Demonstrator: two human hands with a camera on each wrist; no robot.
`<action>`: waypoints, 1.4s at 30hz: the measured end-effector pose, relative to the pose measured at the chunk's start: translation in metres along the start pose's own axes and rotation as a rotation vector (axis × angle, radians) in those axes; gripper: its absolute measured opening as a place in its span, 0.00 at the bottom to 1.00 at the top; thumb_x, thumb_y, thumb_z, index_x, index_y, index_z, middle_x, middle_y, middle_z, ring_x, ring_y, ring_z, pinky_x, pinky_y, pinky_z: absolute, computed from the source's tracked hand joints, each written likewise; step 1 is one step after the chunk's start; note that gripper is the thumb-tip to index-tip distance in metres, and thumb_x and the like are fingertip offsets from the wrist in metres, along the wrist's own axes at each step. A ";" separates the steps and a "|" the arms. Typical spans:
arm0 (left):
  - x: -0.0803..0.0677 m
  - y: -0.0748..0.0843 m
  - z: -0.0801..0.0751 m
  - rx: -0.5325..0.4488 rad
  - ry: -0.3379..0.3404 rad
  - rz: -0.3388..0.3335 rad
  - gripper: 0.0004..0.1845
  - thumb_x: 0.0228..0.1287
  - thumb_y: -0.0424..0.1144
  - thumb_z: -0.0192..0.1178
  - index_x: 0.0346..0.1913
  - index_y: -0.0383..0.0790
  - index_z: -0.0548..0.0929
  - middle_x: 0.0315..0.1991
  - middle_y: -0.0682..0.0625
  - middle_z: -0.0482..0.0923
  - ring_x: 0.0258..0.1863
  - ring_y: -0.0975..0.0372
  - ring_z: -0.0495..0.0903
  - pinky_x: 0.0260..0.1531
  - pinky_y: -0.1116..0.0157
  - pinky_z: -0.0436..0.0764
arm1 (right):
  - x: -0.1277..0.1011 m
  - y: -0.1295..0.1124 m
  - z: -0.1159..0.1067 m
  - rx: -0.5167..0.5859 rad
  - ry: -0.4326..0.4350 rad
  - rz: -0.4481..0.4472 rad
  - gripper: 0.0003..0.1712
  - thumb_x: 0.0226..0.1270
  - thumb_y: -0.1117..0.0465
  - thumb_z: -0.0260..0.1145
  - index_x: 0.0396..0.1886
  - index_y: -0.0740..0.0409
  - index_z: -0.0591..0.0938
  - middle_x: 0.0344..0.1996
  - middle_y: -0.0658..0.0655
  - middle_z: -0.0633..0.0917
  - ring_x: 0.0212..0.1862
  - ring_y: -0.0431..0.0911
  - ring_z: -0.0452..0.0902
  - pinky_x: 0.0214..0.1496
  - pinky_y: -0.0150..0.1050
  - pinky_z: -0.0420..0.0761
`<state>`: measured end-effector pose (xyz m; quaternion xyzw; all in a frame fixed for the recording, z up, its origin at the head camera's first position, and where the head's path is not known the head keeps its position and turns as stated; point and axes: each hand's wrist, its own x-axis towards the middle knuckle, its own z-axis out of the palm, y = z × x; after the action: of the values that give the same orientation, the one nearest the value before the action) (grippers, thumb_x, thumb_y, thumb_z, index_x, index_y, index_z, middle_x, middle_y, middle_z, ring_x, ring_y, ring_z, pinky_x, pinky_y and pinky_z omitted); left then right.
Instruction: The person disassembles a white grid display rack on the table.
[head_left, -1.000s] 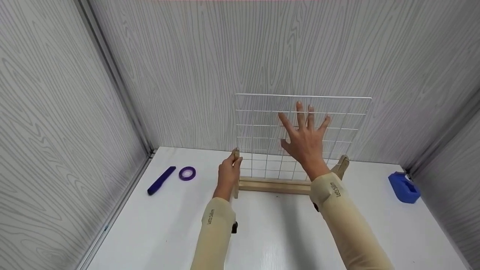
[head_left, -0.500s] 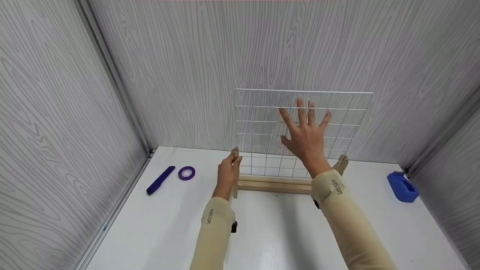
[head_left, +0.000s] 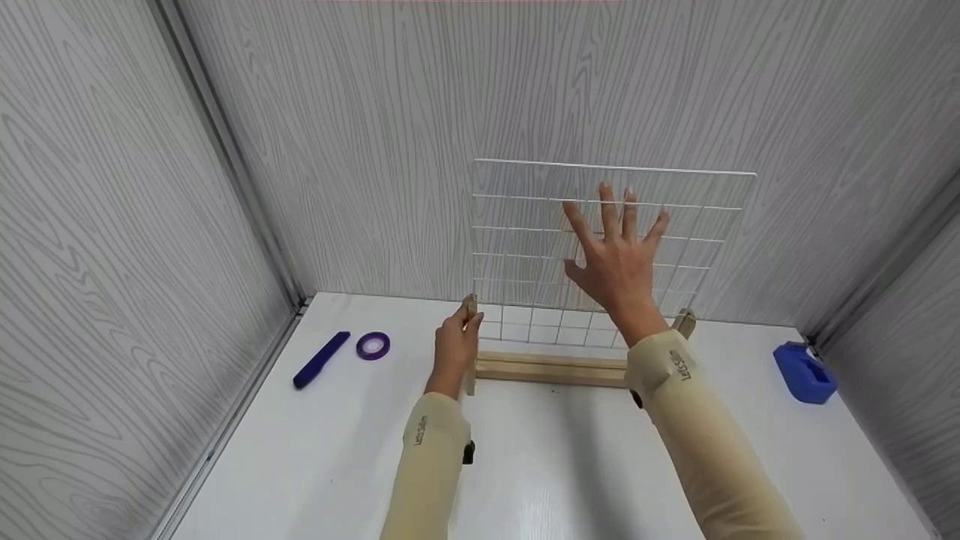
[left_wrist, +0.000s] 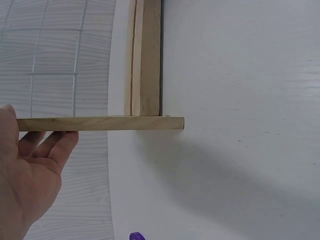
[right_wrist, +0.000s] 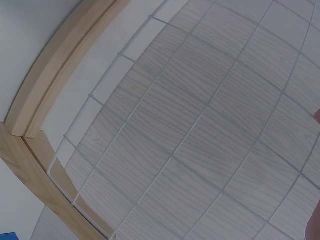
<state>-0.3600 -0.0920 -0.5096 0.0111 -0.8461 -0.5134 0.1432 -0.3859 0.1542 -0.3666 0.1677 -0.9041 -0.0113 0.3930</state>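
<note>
In the head view a white wire grid [head_left: 544, 227] stands upright in a wooden frame, above its front crossbar [head_left: 551, 369]. My left hand [head_left: 455, 346] pinches the frame's left side post between thumb and fingers. Seen from the left wrist, that post [left_wrist: 100, 124] crosses in front of the crossbar's end [left_wrist: 150, 65]. My right hand [head_left: 619, 264] lies spread over the grid, fingers straight and pointing up, with a wire crossing the fingers. In the right wrist view the grid's lower corner [right_wrist: 49, 172] is beside the right post [right_wrist: 47, 192]; only bits of the fingers [right_wrist: 314, 222] show.
On the left of the white table [head_left: 360, 465] lie a dark purple bar-shaped thing [head_left: 322, 360] and a purple ring-shaped tape roll [head_left: 373, 346]. A blue tape dispenser [head_left: 805, 373] stands at the right. Wood-grain panels [head_left: 375, 150] close off the back and sides.
The wire grid has risen, with its top and bottom edges higher than before, and my right hand has moved up with it. My left hand keeps its hold on the post.
</note>
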 end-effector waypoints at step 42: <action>0.002 -0.001 -0.001 -0.004 -0.041 -0.042 0.28 0.79 0.46 0.53 0.77 0.44 0.66 0.66 0.41 0.78 0.69 0.48 0.74 0.68 0.50 0.74 | 0.030 0.007 -0.036 -0.024 0.012 -0.013 0.56 0.58 0.41 0.76 0.80 0.24 0.53 0.82 0.65 0.51 0.78 0.73 0.52 0.66 0.85 0.46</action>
<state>-0.3613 -0.0939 -0.5095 0.0183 -0.8473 -0.5182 0.1150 -0.3811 0.1556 -0.3192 0.1689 -0.9003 -0.0238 0.4004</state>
